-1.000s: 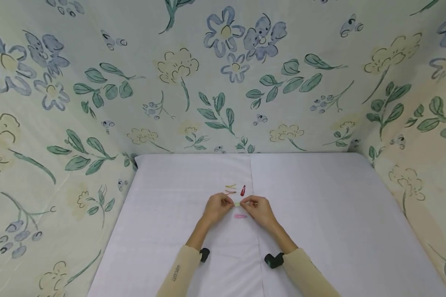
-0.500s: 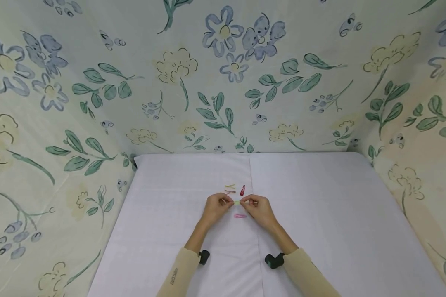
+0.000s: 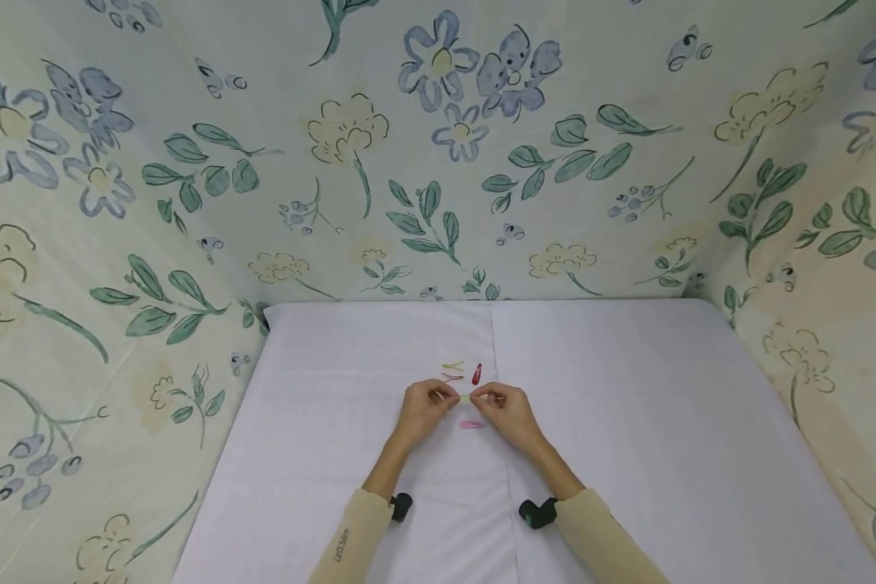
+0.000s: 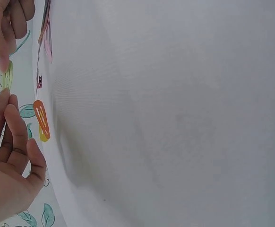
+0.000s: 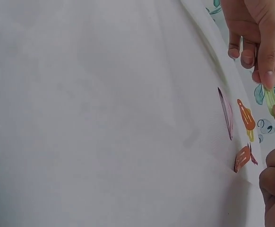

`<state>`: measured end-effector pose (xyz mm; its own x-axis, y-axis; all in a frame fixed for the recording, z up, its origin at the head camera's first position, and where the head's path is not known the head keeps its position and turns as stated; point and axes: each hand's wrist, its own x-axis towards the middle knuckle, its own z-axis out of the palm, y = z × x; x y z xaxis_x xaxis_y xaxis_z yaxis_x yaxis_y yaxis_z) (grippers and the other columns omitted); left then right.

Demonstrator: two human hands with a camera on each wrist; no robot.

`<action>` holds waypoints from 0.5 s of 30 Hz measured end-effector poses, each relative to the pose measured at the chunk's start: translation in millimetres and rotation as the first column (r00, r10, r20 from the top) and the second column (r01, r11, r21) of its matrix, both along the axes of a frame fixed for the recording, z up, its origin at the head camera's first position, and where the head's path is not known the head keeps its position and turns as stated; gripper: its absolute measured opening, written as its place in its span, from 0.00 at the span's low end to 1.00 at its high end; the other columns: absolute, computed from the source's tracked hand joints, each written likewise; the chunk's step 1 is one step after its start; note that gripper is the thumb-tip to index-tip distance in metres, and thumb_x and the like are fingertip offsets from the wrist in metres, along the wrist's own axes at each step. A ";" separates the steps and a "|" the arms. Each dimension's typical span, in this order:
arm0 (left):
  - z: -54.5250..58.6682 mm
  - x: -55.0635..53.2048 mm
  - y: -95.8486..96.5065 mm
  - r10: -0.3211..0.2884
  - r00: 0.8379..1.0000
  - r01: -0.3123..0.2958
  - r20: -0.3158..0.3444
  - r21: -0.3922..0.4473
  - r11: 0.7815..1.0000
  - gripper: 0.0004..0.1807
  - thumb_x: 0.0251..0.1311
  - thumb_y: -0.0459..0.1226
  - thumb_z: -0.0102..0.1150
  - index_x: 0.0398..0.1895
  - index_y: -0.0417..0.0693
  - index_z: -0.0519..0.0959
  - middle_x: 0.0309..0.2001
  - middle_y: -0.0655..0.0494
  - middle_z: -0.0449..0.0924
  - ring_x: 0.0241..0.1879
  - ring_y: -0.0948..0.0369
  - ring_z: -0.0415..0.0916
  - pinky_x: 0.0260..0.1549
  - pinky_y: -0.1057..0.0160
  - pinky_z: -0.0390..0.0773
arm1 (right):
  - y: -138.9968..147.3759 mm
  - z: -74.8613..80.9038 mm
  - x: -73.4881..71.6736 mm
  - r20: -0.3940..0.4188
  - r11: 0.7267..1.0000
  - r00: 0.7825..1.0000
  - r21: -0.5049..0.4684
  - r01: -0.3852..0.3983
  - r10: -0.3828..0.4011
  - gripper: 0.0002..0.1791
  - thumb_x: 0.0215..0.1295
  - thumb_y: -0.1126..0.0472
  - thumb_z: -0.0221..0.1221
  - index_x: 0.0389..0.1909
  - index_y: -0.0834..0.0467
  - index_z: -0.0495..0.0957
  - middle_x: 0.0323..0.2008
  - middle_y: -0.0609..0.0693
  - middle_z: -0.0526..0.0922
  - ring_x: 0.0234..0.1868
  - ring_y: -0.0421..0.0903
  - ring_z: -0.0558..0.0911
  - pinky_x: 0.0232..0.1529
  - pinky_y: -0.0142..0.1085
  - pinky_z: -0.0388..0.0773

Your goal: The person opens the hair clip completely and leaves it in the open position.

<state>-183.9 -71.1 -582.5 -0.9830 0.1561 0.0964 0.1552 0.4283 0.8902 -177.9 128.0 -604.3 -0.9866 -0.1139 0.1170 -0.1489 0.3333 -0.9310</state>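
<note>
A light green snap hair clip (image 3: 465, 398) is held up between both hands, a little above the white cloth. My left hand (image 3: 422, 408) pinches one end between thumb and forefinger, and my right hand (image 3: 508, 412) pinches the other end. In the left wrist view, the green clip (image 4: 7, 75) spans the short gap between the two sets of fingertips. A pink hair clip (image 3: 471, 424) lies on the cloth just nearer than the hands. Beyond them lie a red hair clip (image 3: 477, 374), an orange-red one (image 3: 453, 377) and a yellow one (image 3: 453, 367).
White cloth (image 3: 613, 422) covers the table, with a crease running front to back near the middle. Floral fabric (image 3: 438, 211) hangs behind the table and on both sides. A dark wrist camera (image 3: 538, 513) sits at the right sleeve, another wrist camera (image 3: 401, 507) at the left.
</note>
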 end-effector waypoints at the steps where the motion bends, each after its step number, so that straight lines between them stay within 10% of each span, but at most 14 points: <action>1: 0.1 0.2 0.0 0.005 1.000 -0.005 0.001 0.005 1.000 0.02 0.60 0.31 0.72 0.31 0.40 0.87 0.28 0.48 0.87 0.22 0.68 0.73 0.22 0.73 0.73 | -0.4 -0.6 -0.1 -0.003 1.000 1.000 0.000 0.001 -0.001 0.02 0.66 0.62 0.70 0.35 0.56 0.89 0.18 0.46 0.67 0.18 0.31 0.62 0.23 0.25 0.58; 15: -2.0 3.5 -4.5 0.029 0.999 -0.027 -0.018 0.088 0.996 0.02 0.58 0.30 0.74 0.30 0.41 0.88 0.27 0.46 0.87 0.23 0.67 0.72 0.21 0.73 0.71 | -3.5 1.8 3.2 -0.038 1.000 0.999 -0.024 -0.011 0.010 0.03 0.66 0.61 0.69 0.35 0.56 0.89 0.17 0.45 0.64 0.17 0.32 0.60 0.21 0.25 0.56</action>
<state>-180.4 -75.7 -584.5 -0.9847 0.1188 0.1275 0.1619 0.3532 0.9214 -174.6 124.6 -602.5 -0.9801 -0.1207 0.1574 -0.1877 0.3086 -0.9325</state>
